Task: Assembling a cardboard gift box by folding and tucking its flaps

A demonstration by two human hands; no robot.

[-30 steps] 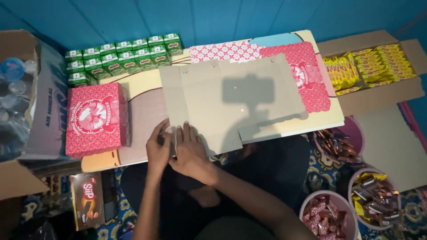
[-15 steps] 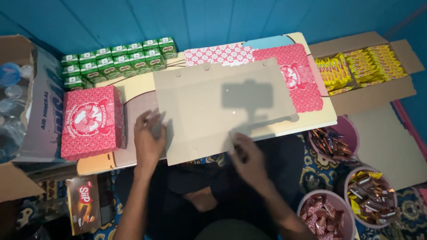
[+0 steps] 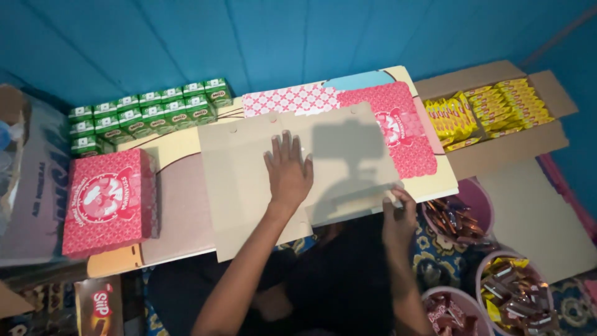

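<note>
Pressing flat with fingers spread, the left hand [image 3: 288, 171] holds the unfolded cardboard box blank [image 3: 249, 168] on the low table [image 3: 118, 261]; the right hand [image 3: 398, 214] pinches its near right edge, beside the folded red box [image 3: 106, 202].

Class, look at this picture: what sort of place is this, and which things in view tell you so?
Probably a home snack-box packing spot on the floor: the left hand flattens an unfolded cardboard box blank, beside green drink cartons and bowls of wrapped sweets.
</note>
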